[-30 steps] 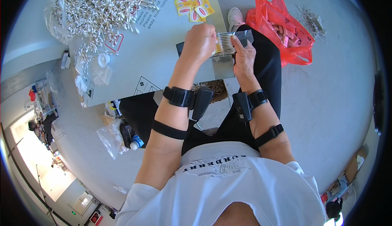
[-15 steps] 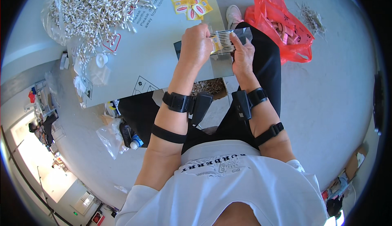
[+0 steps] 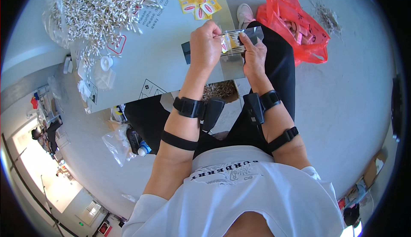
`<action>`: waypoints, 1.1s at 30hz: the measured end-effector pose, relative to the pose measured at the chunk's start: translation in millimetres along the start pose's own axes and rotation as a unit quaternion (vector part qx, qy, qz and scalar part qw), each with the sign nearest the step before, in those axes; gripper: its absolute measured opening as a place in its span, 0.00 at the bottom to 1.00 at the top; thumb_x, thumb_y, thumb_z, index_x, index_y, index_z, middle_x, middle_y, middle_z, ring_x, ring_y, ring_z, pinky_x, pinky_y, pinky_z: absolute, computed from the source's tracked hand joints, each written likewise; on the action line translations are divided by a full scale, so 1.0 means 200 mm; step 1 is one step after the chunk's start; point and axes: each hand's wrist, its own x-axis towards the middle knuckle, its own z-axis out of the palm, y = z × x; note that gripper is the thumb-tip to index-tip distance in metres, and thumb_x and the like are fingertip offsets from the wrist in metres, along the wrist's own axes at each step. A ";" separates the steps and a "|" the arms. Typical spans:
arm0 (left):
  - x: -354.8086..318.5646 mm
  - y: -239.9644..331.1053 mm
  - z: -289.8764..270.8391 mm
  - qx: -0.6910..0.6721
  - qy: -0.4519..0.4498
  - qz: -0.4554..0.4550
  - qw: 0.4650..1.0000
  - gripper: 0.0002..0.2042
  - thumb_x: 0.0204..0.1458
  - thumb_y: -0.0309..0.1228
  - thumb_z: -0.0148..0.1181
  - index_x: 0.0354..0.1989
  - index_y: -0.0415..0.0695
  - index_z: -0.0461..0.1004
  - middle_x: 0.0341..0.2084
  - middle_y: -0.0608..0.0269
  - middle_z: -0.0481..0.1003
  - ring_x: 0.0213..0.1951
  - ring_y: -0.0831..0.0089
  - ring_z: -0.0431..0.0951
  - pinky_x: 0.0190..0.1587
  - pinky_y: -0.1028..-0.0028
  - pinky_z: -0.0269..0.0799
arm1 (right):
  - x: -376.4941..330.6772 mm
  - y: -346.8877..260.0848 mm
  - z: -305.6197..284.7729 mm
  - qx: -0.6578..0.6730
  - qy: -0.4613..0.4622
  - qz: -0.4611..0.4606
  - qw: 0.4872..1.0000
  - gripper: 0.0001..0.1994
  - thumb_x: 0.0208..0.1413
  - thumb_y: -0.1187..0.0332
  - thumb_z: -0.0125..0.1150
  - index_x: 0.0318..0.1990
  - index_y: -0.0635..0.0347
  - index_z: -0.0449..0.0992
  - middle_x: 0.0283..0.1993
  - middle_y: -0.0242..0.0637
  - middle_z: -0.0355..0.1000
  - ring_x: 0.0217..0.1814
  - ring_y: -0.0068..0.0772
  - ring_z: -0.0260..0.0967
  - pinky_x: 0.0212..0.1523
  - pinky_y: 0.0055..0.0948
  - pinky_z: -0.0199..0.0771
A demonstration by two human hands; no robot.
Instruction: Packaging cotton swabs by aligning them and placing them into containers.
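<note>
A flat, clear packet [image 3: 257,32] is held above the counter's edge, pinched between the left hand [image 3: 206,44] and the right hand [image 3: 255,56]. White-tipped swabs [image 3: 236,38] lie side by side in it, roughly crosswise, with a small yellow-and-white card [image 3: 225,45] at their left end.

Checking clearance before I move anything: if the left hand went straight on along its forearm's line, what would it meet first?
Most likely the yellow cards on the table, just beyond the left hand; it could pass above them, since its height is unclear.
</note>
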 end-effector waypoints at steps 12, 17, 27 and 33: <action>0.01 0.04 -0.02 0.075 -0.041 0.036 0.996 0.09 0.44 0.19 0.66 0.29 0.37 0.70 0.21 0.50 0.76 0.26 0.57 0.79 0.31 0.67 0.72 | 0.00 0.01 0.00 -0.022 0.006 -0.010 1.000 0.08 0.57 0.67 0.68 0.38 0.61 0.76 0.35 0.30 0.78 0.34 0.22 0.75 0.39 0.25 0.76; 0.01 0.06 -0.03 0.123 -0.057 0.040 0.990 0.11 0.45 0.21 0.67 0.33 0.38 0.69 0.29 0.49 0.77 0.33 0.53 0.79 0.34 0.64 0.73 | 0.00 0.00 0.00 0.007 0.008 0.009 1.000 0.09 0.56 0.67 0.69 0.38 0.62 0.79 0.34 0.28 0.77 0.34 0.19 0.71 0.39 0.23 0.71; -0.32 -0.08 0.03 0.301 -0.021 0.057 0.952 0.44 0.55 0.53 0.57 0.71 0.36 0.47 0.71 0.41 0.46 0.73 0.48 0.42 0.69 0.43 0.36 | 0.03 0.00 0.03 -0.002 0.019 -0.020 1.000 0.08 0.56 0.66 0.68 0.35 0.62 0.79 0.31 0.27 0.76 0.30 0.18 0.70 0.35 0.21 0.70; -0.34 -0.06 0.08 0.304 -0.020 0.042 0.952 0.44 0.58 0.56 0.51 0.72 0.37 0.42 0.73 0.42 0.39 0.74 0.48 0.37 0.69 0.41 0.32 | 0.02 0.00 0.03 -0.076 0.012 -0.047 0.996 0.08 0.57 0.67 0.68 0.34 0.63 0.79 0.30 0.26 0.75 0.29 0.16 0.68 0.34 0.21 0.69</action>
